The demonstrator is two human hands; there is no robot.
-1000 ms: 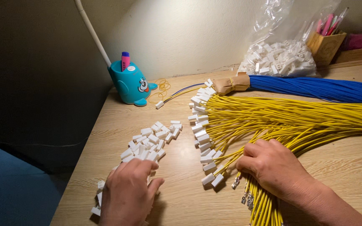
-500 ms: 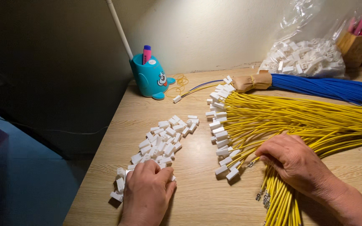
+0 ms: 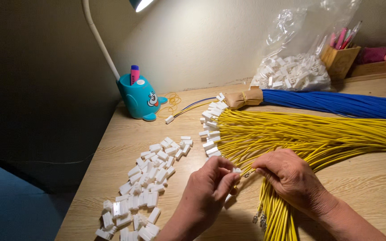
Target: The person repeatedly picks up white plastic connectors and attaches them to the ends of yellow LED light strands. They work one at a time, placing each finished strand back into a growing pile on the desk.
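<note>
- White connector housing [image 3: 236, 170] pinched in left hand [image 3: 211, 187] fingertips, mid-table, just off the yellow wire bundle [image 3: 309, 134].
- Right hand [image 3: 291, 176] pinches a yellow wire end [image 3: 248, 174], tip nearly at the housing; palm over the bundle.
- Loose white housings [image 3: 150, 174] strewn left of the hands.
- Blue wire bundle [image 3: 336, 102] behind; teal pen holder [image 3: 138, 99], bag of housings [image 3: 291, 71] at the wall.

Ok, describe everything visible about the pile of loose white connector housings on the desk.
The loose white connector housings are small, blocky, plastic-looking pieces, scattered in a long band on the wooden desk. The band runs diagonally from the near left edge up toward the yellow wires. Pieces lie jumbled at all angles, some overlapping. The left hand sits just right of the pile, pinching one housing at its fingertips beside the right hand.
</note>
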